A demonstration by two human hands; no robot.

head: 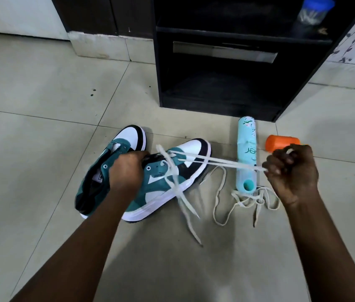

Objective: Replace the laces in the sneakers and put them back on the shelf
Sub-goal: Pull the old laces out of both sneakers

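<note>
White lace point(215, 160): pinched taut by right hand point(292, 171), right of near sneaker point(161, 182).
Left hand point(126, 171): gripped that sneaker's collar.
Risk: overpulling might unthread eyelets.

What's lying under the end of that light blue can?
A loose cream lace lies tangled on the floor by the light blue can's near end. Whether it runs underneath is hidden.

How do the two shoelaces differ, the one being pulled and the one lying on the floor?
The white lace runs through the near sneaker's eyelets and is stretched taut by the right hand. The beige lace lies loose and tangled on the tiled floor beside the turquoise can, touched by no hand. The white one looks brighter; the beige one duller. Both are flat laces.
</note>
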